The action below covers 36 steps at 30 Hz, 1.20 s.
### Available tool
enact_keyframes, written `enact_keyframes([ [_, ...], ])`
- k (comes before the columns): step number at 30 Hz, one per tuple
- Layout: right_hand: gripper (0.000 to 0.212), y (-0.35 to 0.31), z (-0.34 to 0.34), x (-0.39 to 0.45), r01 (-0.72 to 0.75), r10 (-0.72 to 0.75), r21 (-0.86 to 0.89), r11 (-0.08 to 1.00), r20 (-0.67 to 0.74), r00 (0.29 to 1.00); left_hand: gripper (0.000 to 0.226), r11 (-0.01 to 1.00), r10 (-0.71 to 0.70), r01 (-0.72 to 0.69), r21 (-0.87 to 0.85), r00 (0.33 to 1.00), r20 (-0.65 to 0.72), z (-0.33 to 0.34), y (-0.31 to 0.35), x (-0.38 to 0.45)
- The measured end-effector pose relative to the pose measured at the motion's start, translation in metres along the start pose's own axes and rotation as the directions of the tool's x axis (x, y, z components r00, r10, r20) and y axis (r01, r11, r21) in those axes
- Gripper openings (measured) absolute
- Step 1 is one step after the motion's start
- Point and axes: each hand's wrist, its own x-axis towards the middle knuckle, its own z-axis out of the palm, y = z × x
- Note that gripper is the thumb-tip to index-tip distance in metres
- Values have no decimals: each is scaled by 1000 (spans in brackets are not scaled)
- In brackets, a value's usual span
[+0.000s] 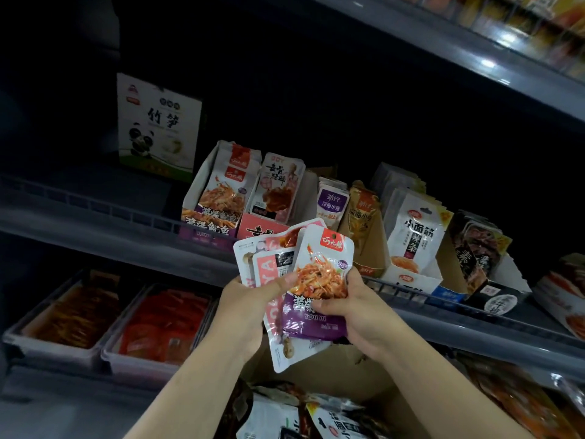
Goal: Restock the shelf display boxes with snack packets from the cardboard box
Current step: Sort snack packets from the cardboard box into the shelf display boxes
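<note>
My left hand (245,307) grips a fanned stack of snack packets (269,258) in front of the middle shelf. My right hand (356,307) pinches the front one, a purple-and-white squid packet (323,267), at its lower right. Behind them on the shelf stand a display box of matching squid packets (218,198) and a pink display box of pork packets (275,191). The open cardboard box (364,378), with several loose packets inside, sits below my arms.
More display boxes of purple, orange and white packets (414,236) line the shelf to the right. A panda-printed carton (158,128) stands at the back left. Two clear tubs of red snacks (110,318) fill the lower shelf on the left. Another shelf (474,45) overhangs above.
</note>
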Motion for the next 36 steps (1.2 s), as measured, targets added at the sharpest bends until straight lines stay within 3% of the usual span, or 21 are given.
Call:
enact_keyframes([
  [4, 50, -14, -8, 0, -28, 30, -51, 998, 43, 999, 24, 1000, 16, -16, 26, 1000, -25, 3, -1, 0],
  [7, 35, -23, -16, 7, -55, 47, -153, 987, -55, 997, 23, 999, 25, -24, 25, 999, -47, 3, -2, 0],
  [10, 29, -30, -21, 14, -43, 13, -297, 954, -103, 995, 27, 999, 33, -33, 22, 998, -47, 4, -1, 1],
  [13, 26, -41, -24, 20, 30, -66, -291, 956, -116, 991, 20, 999, 38, -39, -15, 996, -75, 6, 0, 3],
  [17, 27, -57, -22, 33, 114, -163, -283, 952, -153, 975, 16, 997, 82, -83, 2, 980, -184, -2, 8, 7],
  [23, 30, -73, -10, 52, 171, -213, -228, 958, -172, 962, 18, 993, 121, -117, 29, 966, -227, -10, 15, 14],
  [28, 25, -65, 5, 63, 173, -212, -252, 952, -140, 967, 17, 993, 113, -119, -18, 974, -195, -13, 20, 18],
  [33, 30, -57, 20, 68, 208, -289, -402, 892, -152, 945, 15, 994, 109, -105, 31, 980, -165, -12, 21, 18],
  [36, 41, -53, 26, 67, 231, -320, -393, 890, -178, 931, 16, 992, 110, -100, 75, 984, -137, -11, 19, 16],
])
